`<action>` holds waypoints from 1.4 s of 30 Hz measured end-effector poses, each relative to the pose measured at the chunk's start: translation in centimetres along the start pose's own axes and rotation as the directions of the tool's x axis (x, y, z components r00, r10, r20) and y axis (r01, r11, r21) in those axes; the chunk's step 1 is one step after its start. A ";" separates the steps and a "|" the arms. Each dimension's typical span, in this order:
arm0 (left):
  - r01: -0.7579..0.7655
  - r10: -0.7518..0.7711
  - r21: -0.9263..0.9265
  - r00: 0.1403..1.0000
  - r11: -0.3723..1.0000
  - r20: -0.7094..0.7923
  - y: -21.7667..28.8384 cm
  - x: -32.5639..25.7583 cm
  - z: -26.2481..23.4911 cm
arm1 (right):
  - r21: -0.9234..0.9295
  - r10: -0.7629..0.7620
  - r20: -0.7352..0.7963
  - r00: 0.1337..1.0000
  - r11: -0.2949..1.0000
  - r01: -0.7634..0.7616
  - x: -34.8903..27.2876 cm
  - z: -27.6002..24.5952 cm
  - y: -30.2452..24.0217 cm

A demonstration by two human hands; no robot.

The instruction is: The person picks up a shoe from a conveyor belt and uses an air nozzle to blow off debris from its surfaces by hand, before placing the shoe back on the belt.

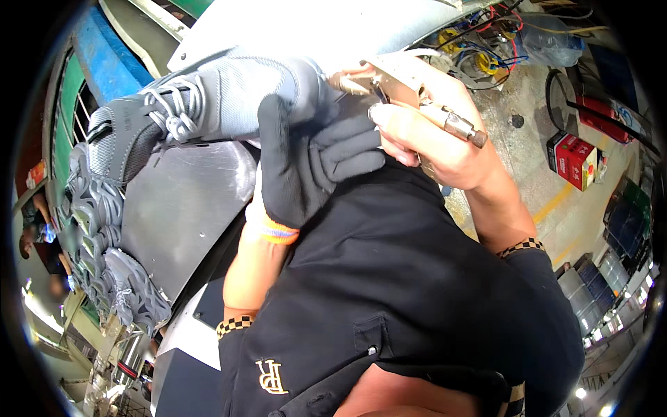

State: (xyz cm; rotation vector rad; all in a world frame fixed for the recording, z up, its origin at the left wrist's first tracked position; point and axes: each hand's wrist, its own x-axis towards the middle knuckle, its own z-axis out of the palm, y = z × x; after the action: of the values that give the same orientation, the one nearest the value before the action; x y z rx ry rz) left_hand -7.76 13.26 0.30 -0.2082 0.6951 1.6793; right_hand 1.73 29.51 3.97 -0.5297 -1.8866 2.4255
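Note:
A grey mesh sneaker [233,97] with pale laces lies across the upper left, its toe to the left. My left hand [309,156], in a black knit glove with an orange cuff, is at the heel. Its thumb lies up along the sneaker's side and its fingers reach right below the heel; part of the grip is hidden. Bare, my right hand [441,135] closes around a tan metal spray gun [403,83] with a cylindrical knob at the rear. The gun's front end is close to the sneaker's heel. Glare washes out part of it.
Several grey shoes [125,285] are heaped at the left beside a sloped metal plate [191,201]. A bright white panel [299,28] spans the top. Tangled cables [486,52], a clear plastic container [552,42] and a red box [575,160] lie at the right. Other people [48,233] are at far left.

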 end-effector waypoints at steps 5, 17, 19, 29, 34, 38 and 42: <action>-0.038 0.047 -0.078 0.992 0.996 0.113 0.8 2.2 0.9 | -0.131 -0.216 -0.085 0.973 0.970 0.204 0.0 0.4 3.1; -0.465 0.348 0.672 0.884 0.576 0.313 5.0 3.3 1.3 | -0.475 -0.386 0.076 0.919 0.797 0.374 6.2 -2.2 3.8; -0.464 0.399 0.886 0.812 -0.004 0.427 6.7 -0.2 2.0 | -0.116 -0.301 0.041 0.953 0.946 0.304 6.4 -4.4 3.0; 0.067 0.577 0.994 0.817 -0.082 -0.008 14.0 -13.2 -1.2 | 0.071 -0.399 -0.326 0.857 0.894 0.443 11.0 -8.5 1.7; -0.077 0.788 0.997 0.615 0.024 0.029 14.5 -11.6 -4.3 | 0.045 -0.399 -0.324 0.858 0.899 0.435 10.5 -8.8 1.7; -0.110 0.809 0.937 0.478 -0.331 0.342 18.6 -6.0 -5.7 | 0.022 -0.411 -0.359 0.838 0.894 0.448 10.9 -8.8 1.8; -0.591 0.818 0.644 0.568 0.485 -0.095 30.2 4.2 -2.3 | -0.018 -0.445 -0.420 0.791 0.876 0.483 11.1 -8.4 2.4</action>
State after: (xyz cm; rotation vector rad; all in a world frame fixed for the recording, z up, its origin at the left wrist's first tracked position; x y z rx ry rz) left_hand -37.73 13.30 6.25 0.2262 1.7555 2.1649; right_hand -5.98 39.26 -2.82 -0.4574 -1.5016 1.8868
